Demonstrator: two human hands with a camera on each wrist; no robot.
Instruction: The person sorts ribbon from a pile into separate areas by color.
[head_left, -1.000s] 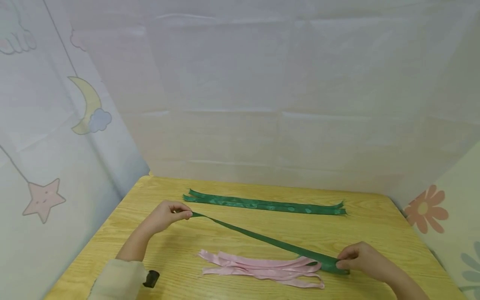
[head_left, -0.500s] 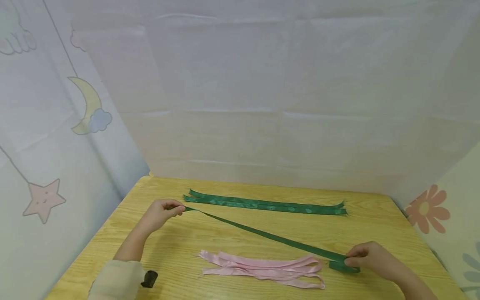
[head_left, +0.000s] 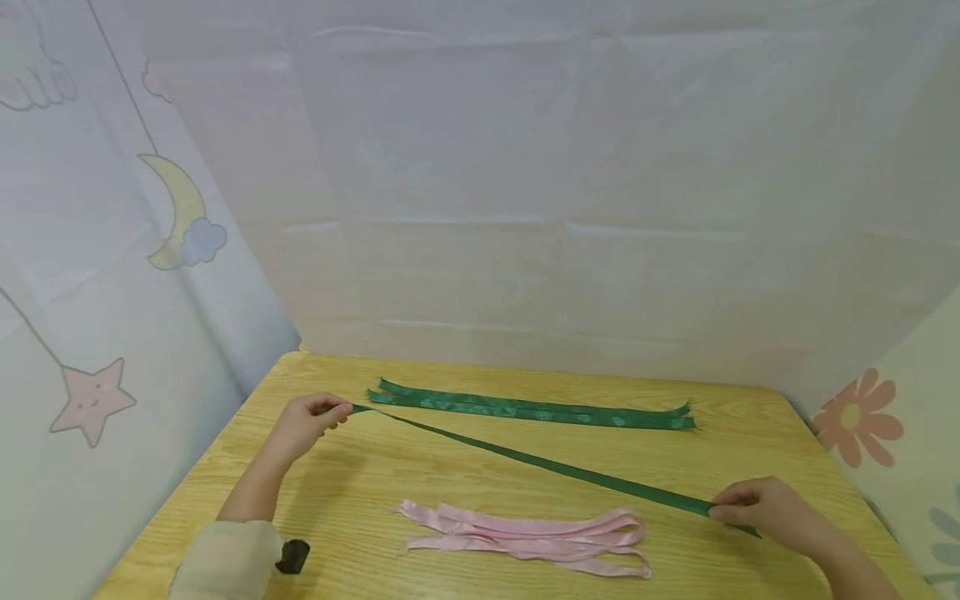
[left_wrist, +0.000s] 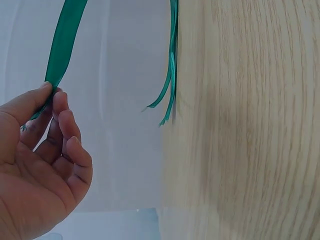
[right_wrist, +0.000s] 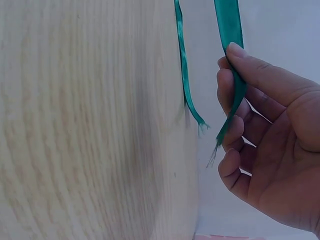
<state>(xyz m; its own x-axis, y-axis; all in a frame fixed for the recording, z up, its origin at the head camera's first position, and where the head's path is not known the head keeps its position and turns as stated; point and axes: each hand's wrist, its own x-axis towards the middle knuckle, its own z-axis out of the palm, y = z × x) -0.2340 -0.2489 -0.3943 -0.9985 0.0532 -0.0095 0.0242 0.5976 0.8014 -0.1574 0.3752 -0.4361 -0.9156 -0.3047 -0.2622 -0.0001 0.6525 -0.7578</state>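
Note:
A green satin ribbon (head_left: 540,462) stretches slantwise between my two hands above the table. At its far left end, my left hand (head_left: 303,425) pinches it between thumb and fingers; the left wrist view shows the ribbon (left_wrist: 64,45) rising from that pinch. My right hand (head_left: 776,512) pinches the other end, lower and nearer the front right. In the right wrist view a short frayed tail (right_wrist: 220,140) hangs below the thumb. Behind it, two green ribbons (head_left: 525,410) lie side by side along the back. Several pink ribbons (head_left: 517,533) lie folded in a loose bunch in front.
The wooden table (head_left: 420,475) backs onto a pale wall sheet (head_left: 525,183). A small black object (head_left: 292,557) is seen beside the left sleeve (head_left: 228,558). Side sheets carry a printed star, moon and flower.
Both hands have moved apart, the left further left and the right further right. The ribbon's looped right part has drawn out straight, leaving a short tail past my right fingers.

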